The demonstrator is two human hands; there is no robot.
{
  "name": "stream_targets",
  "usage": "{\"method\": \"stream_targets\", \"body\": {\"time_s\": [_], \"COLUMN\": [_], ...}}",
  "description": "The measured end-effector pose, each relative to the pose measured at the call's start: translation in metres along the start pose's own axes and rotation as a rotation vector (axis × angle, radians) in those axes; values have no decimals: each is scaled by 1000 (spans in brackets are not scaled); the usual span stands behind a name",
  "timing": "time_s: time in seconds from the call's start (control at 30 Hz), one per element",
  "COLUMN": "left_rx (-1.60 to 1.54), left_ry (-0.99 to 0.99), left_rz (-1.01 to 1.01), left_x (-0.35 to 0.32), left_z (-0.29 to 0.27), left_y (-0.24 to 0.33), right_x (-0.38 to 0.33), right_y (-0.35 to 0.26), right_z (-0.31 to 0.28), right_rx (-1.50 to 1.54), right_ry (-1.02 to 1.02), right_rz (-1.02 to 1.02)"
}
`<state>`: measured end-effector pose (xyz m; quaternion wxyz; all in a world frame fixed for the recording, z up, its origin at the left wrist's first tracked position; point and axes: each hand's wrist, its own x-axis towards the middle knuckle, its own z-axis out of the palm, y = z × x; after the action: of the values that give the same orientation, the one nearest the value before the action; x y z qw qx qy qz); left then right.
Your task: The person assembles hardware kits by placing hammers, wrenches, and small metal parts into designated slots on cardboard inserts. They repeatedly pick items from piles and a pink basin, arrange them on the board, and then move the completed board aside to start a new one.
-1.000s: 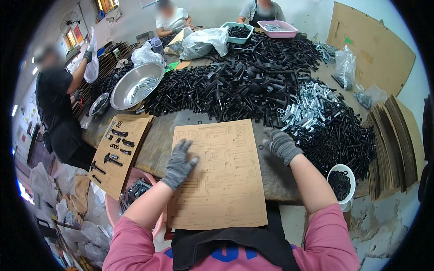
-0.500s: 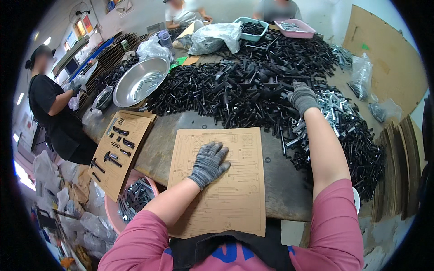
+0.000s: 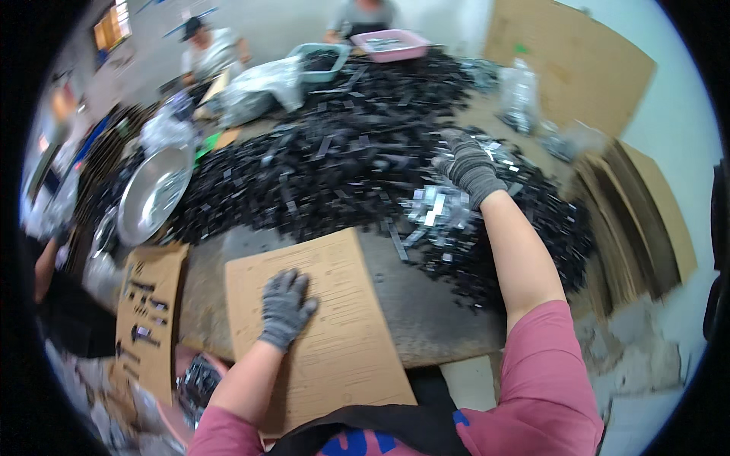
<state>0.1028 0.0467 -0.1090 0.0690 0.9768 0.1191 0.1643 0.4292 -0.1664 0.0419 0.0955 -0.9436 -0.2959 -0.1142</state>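
My left hand (image 3: 284,306), in a grey knit glove, lies flat with fingers spread on a brown cardboard sheet (image 3: 334,334) at the table's near edge. My right hand (image 3: 469,165), also gloved, reaches far forward and rests on a heap of black metal parts (image 3: 334,171), beside a patch of small silvery parts (image 3: 435,209). Whether its fingers hold a part is hidden from me.
A round steel bowl (image 3: 152,194) sits at the left, with a second cardboard sheet (image 3: 148,311) carrying small black parts below it. Stacked cardboard (image 3: 646,213) stands at the right. A teal bin (image 3: 323,61), a pink tray (image 3: 397,45) and clear bags lie at the back, where other people sit.
My right hand left the card's right edge and reached forward onto the parts heap. My left hand stayed flat on the card. The view has tipped forward and closer.
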Motion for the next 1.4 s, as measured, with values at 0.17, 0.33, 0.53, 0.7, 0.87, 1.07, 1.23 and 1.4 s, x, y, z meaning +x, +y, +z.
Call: {"method": "stream_targets", "body": {"time_s": [0.17, 0.33, 0.53, 0.7, 0.87, 1.07, 1.23, 1.4], "left_rx": [7, 21, 74, 46, 49, 41, 45, 45], "left_ry": [7, -9, -15, -21, -6, 15, 18, 21], "left_rz": [23, 10, 34, 0, 0, 21, 16, 13], "left_x": [-4, -7, -5, -5, -7, -6, -7, -6], "left_z": [5, 9, 9, 14, 9, 7, 12, 12], "left_y": [-3, -7, -3, -7, -3, 0, -5, -6], "right_x": [-112, -255, -335, -326, -325, -334, -329, -320], "right_y": [141, 212, 265, 250, 267, 291, 277, 277], "right_z": [-72, -166, -202, -217, -209, -202, -208, -214], "right_rx": [-333, -683, -479, -325, -294, -377, -377, -363], "right_ry": [627, 871, 716, 568, 580, 677, 713, 770], "right_rz": [70, 599, 1077, 1179, 1124, 929, 862, 782]}}
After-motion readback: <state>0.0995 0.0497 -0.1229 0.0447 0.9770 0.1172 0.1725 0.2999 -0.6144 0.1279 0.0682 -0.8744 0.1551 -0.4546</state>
